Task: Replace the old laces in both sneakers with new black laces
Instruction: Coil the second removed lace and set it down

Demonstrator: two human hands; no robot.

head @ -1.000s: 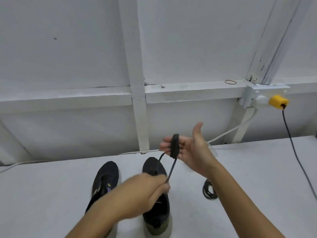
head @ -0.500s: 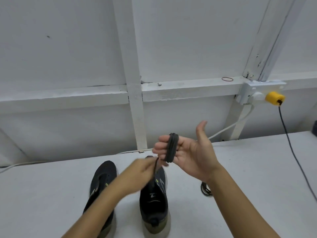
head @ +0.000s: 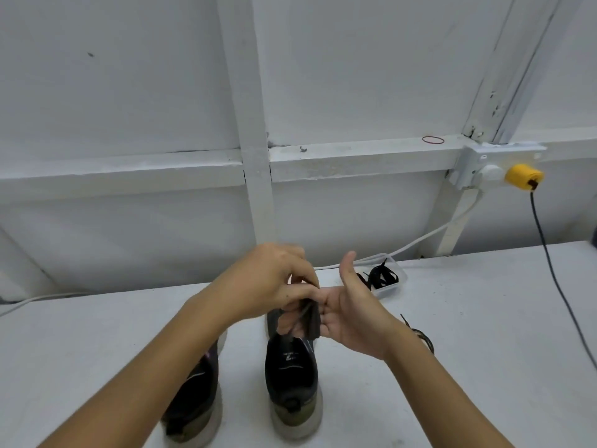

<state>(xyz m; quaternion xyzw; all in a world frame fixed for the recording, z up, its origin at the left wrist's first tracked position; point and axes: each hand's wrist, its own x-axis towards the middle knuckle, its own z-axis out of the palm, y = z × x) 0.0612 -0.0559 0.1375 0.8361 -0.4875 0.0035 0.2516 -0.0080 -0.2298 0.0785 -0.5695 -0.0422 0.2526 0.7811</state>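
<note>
Step in hand, as judged: winding a black lace (head: 311, 321) into a coil, not yet threading anything.

- Left hand (head: 271, 282): compared with a second ago, raised from low over the sneakers and brought up against the right hand (head: 352, 318). Fingers curled and pinching the free run of the lace, knuckles toward the camera. Exact fingertip contact blurred.
- Right hand: kept flat and relaxed, palm toward the left, thumb up, fingers straight. Grips nothing; serves only as a former, with the lace wrapped round the fingers as a dark band.
- Lace: held between both hands above the toe of the right sneaker (head: 292, 383). No slack strand visible running down to the table now, unlike a second ago. Taken to mean nearly all the length is on the coil.
- Right sneaker: upright on the table (head: 484, 318), heel toward the camera, no lace visible in what shows of it.
- Left sneaker (head: 197, 392): just beside it, mostly hidden under the left forearm; lacing cannot be told.
- Second lace (head: 423, 337): lying coiled on the table behind the right wrist.
- Plastic tub (head: 395, 284): at the back of the table by the wall, holding more black laces (head: 382, 276), probably the new ones.

Meaning for the task: removal likely finished or close to it; fitting of new laces apparently not begun.

Next, as advice: slide the coil off the fingers without letting the turns spring loose, set it well apart from the tub to avoid mixing old with new.
</note>
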